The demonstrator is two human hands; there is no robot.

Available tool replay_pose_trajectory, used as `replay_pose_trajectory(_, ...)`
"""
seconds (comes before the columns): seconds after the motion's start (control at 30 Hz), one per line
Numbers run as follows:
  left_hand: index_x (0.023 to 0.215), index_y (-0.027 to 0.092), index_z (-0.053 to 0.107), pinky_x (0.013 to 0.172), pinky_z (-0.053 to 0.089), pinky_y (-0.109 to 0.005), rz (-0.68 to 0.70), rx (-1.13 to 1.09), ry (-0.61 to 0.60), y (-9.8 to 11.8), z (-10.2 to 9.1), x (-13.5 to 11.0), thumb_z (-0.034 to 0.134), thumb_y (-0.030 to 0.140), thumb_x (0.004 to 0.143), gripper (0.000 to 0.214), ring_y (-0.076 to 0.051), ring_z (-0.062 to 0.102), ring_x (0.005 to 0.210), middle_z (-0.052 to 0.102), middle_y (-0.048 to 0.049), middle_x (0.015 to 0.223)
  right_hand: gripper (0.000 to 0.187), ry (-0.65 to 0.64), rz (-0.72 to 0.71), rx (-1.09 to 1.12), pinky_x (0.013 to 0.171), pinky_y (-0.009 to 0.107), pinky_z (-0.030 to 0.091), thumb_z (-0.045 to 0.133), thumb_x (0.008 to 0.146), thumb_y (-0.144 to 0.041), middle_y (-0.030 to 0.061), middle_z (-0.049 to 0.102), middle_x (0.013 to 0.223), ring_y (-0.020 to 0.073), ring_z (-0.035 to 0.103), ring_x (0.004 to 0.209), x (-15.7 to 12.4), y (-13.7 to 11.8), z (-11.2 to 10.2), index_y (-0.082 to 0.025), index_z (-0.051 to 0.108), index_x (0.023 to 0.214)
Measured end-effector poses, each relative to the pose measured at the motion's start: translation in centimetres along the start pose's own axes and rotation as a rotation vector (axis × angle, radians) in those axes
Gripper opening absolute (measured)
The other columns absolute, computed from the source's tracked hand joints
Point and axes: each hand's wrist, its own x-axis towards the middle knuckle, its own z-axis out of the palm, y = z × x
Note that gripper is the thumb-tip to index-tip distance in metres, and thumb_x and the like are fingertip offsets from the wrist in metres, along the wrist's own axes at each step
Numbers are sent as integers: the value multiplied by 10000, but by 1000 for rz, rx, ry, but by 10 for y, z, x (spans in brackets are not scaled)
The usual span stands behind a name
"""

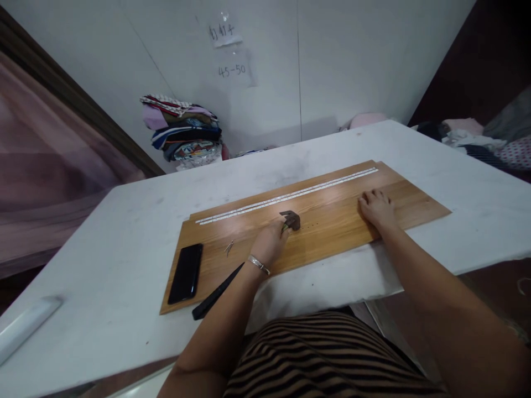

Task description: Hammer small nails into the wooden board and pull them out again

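My left hand (pixel 269 243), with a silver bracelet at its wrist, is closed around a claw hammer (pixel 292 220). The hammer's metal head is over the middle of a wooden board (pixel 327 205), and its black handle sticks out behind the hand toward the near edge. A short row of small dark dots (pixel 313 224), perhaps nail heads, lies just right of the hammer head. My right hand (pixel 376 208) rests on the right part of the board with fingers spread. To the left of the hammer lie several small nails (pixel 229 247).
Two long white strips (pixel 290 195) with small marks run along the board's far side. A black phone (pixel 186 273) lies on its left end. The board sits on a white table (pixel 136 243). Folded clothes (pixel 186 130) are stacked behind, by a wall bearing handwritten papers (pixel 231 71).
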Motion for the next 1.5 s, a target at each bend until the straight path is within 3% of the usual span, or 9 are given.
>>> replay_pose_trajectory(0.1, 1192, 178, 671, 993, 508, -328, 4, 7, -3, 2, -3, 0, 535, 218, 999, 239, -243, 696, 1154, 747, -120, 1231, 499, -15, 3, -5, 1076, 536, 355, 295, 1012, -409, 191, 621, 1353, 338, 504, 1271, 0, 0, -1, -178, 688, 1213)
replay_pose_trajectory(0.3, 1119, 143, 684, 902, 525, -333, -51, 75, -20, 3, -8, 2, 486, 279, 1025, 258, -261, 723, 1042, 772, -146, 1105, 492, -7, 5, -8, 1080, 515, 361, 304, 1012, -412, 186, 616, 1367, 331, 496, 1300, 2, 1, 0, -176, 682, 1221)
replay_pose_trajectory(0.5, 1190, 176, 676, 957, 515, -320, 9, -1, 2, 0, -2, 1, 521, 242, 1007, 249, -237, 710, 1109, 755, -120, 1208, 487, 9, -3, -4, 1073, 523, 356, 311, 1012, -416, 182, 620, 1364, 335, 486, 1297, 3, 3, 3, -188, 689, 1217)
replay_pose_trajectory(0.77, 1132, 150, 689, 865, 519, -323, -52, 94, -4, 3, -7, 2, 501, 291, 1028, 257, -255, 729, 1013, 775, -137, 1097, 479, 2, -4, 5, 1057, 529, 363, 335, 1000, -392, 197, 622, 1357, 352, 487, 1280, 2, 2, 1, -181, 692, 1242)
replay_pose_trajectory(1.03, 1193, 153, 673, 881, 505, -317, -48, 54, -20, 2, -2, 0, 510, 256, 1020, 258, -253, 717, 1076, 762, -134, 1182, 498, -6, -3, 8, 1061, 524, 359, 304, 1011, -408, 198, 619, 1350, 345, 479, 1294, 2, 2, 1, -173, 689, 1223)
replay_pose_trajectory(1.3, 1069, 153, 692, 816, 504, -306, -54, 101, -8, 3, -7, 3, 493, 300, 1026, 251, -246, 725, 969, 774, -132, 1046, 492, 5, -11, 14, 1076, 536, 347, 314, 1013, -405, 200, 611, 1374, 349, 469, 1310, 3, 4, 4, -173, 690, 1229)
replay_pose_trajectory(1.5, 1143, 164, 686, 858, 507, -304, -28, 54, -2, 0, 1, 3, 515, 267, 1011, 240, -239, 717, 1036, 767, -126, 1129, 476, 3, -2, 18, 1066, 532, 358, 321, 1015, -400, 190, 619, 1369, 347, 477, 1303, 2, 3, 2, -186, 694, 1221)
